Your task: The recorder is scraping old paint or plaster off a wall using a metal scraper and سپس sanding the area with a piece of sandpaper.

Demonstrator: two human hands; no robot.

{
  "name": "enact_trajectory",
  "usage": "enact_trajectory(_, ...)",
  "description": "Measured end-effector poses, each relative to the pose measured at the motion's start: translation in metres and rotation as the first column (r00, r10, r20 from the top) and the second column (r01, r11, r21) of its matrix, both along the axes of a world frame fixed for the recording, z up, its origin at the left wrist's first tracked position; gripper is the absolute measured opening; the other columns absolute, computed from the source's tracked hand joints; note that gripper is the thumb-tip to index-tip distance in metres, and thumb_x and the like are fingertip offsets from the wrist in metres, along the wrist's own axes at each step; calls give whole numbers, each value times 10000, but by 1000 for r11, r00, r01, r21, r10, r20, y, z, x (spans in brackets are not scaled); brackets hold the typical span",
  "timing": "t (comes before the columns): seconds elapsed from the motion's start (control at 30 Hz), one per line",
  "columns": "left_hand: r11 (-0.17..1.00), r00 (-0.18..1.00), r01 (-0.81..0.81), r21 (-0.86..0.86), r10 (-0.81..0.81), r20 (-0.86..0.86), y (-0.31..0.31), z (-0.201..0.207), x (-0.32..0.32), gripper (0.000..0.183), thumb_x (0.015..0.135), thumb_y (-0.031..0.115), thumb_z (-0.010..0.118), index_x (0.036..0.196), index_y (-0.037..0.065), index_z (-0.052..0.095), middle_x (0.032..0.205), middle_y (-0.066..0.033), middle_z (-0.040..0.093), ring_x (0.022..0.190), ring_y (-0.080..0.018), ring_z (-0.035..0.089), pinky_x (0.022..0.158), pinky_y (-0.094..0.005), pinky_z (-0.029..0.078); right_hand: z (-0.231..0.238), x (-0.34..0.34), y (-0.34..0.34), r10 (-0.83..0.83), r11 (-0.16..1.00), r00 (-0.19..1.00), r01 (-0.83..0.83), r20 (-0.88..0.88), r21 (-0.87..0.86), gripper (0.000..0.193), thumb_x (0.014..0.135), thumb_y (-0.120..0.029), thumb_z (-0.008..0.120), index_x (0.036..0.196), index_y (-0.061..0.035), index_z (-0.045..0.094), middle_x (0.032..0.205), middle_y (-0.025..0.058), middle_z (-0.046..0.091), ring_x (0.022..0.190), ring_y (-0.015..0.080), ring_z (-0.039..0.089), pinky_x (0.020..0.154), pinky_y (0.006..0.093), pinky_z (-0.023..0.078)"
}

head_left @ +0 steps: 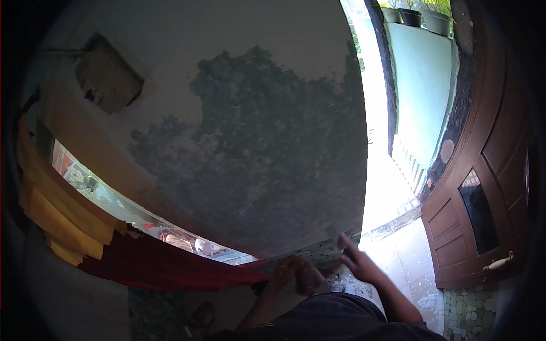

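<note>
Left hand [296, 275] is bunched shut on the red cloth [165, 264], right at the wall [244, 142]. Right hand [358, 261] is open, fingers spread against the wall's corner, holding nothing.

A wall [244, 142] fills the middle, a door [483, 193] to its right (planters [421, 17] above). Cloth [159, 264] hangs lower left; 2 hands [298, 275] [361, 264] meet at the wall's base.
</note>
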State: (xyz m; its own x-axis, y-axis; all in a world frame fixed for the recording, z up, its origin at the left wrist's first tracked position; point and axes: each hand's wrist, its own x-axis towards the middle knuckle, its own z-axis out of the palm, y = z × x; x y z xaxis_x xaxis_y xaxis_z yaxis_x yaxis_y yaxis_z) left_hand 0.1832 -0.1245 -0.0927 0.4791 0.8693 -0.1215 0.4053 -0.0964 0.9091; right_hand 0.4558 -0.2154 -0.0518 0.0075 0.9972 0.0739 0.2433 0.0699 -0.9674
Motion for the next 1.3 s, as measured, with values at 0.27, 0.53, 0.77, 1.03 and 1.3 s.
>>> enact_trajectory(0.27,930,973,-220,294,189,132,44,55,-58,138,864,100,537,824,16,639,772,-47,638,757,-114,594,669,-277,484,122,68,21,-354,919,904,288,241,267,569,884,-59,551,1414,-160,369,963,183,599,895,325,625,778,400,489)
enact_trajectory(0.53,761,869,-494,421,443,221,96,110,-72,288,892,174,610,653,14,628,617,-2,569,595,-74,510,547,-244,393,181,63,72,-584,746,767,377,267,549,616,867,-132,627,1410,-280,377,805,108,593,658,245,625,578,371,506)
enact_trajectory(0.77,558,775,-610,563,568,277,132,92,-76,363,925,271,586,668,25,660,621,-63,620,575,-105,529,610,-301,431,212,57,116,-664,699,676,411,319,585,587,897,-130,596,1419,-277,370,755,103,571,627,204,593,565,361,489)
enact_trajectory(1.03,670,795,-556,493,601,81,122,103,-84,422,935,325,552,636,50,666,692,-66,604,819,-187,502,846,-369,352,211,59,109,-656,697,673,367,342,616,584,898,-123,592,1419,-271,374,721,90,548,583,183,558,550,348,481)
enact_trajectory(1.3,544,778,-544,639,611,143,129,80,-94,388,926,301,570,649,52,677,697,-70,597,867,-196,482,844,-365,360,218,56,102,-575,748,744,310,340,587,565,906,-162,578,1419,-267,368,846,128,610,663,228,643,552,367,503)
